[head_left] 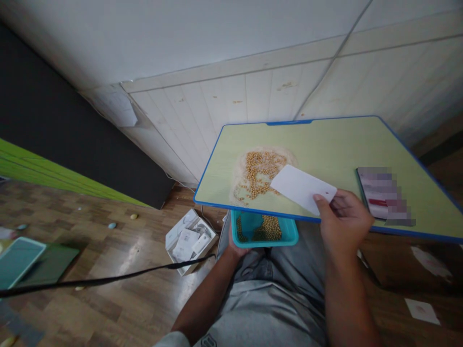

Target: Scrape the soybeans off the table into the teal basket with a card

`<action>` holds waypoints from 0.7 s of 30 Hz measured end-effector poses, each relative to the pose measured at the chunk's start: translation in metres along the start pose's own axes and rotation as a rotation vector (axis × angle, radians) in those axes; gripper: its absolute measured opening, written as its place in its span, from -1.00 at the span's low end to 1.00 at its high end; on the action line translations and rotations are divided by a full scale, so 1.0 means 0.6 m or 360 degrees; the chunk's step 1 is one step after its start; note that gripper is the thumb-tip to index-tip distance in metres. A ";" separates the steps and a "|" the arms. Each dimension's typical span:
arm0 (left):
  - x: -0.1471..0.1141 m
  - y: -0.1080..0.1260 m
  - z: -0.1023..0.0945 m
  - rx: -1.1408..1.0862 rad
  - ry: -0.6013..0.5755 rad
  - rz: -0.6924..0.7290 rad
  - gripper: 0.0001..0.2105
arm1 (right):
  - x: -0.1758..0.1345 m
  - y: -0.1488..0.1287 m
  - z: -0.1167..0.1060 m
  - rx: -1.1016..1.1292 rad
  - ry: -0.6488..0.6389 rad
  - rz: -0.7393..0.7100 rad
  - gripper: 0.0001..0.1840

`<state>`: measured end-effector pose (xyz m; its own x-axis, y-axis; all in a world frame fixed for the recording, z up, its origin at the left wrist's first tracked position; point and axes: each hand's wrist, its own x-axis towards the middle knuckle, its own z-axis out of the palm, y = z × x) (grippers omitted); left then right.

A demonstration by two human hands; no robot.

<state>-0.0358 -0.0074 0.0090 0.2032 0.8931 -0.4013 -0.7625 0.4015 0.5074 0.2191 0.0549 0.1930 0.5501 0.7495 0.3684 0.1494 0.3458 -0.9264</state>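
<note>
A white card point(302, 188) is pinched in my right hand point(343, 219), thumb on top. Its far end lies over the right side of a patch of golden round beads point(258, 168), which look like soybeans, on a pale green table point(325, 144) with a blue rim. Pale powdery residue surrounds them. Below the table's near edge, above my lap, my left hand point(238, 246) grips a teal plastic tray point(265, 243) by its left side; most of the fingers are hidden under it. More of the same beads point(269, 226) lie in the tray, mostly toward its right.
A phone point(383, 195) lies on the table's right part. On the wooden floor stands an open white box point(191, 241) with papers and a cable. A black strap point(119, 279) crosses the lower left. The white panelled wall point(231, 101) borders the table's far side.
</note>
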 end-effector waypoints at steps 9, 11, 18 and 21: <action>-0.003 0.007 0.006 0.0060 -0.0027 -0.0027 -0.14 | -0.011 -0.006 0.019 -0.0001 -0.0260 -0.0009 -0.76; -0.005 0.008 0.002 0.0072 -0.0015 -0.0040 -0.16 | -0.015 -0.007 0.027 -0.0019 -0.0338 -0.0038 -0.78; 0.002 0.005 -0.002 0.0064 0.0008 -0.0005 -0.14 | -0.023 -0.006 0.053 -0.0011 -0.0526 -0.0085 -0.78; 0.005 0.004 0.000 0.0021 -0.0007 0.0016 -0.25 | -0.021 -0.002 0.053 -0.0017 -0.0573 -0.0083 -0.78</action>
<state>-0.0370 -0.0036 0.0087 0.1984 0.8980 -0.3926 -0.7562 0.3951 0.5216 0.1856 0.0630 0.1922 0.2173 0.8823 0.4175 0.1790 0.3845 -0.9056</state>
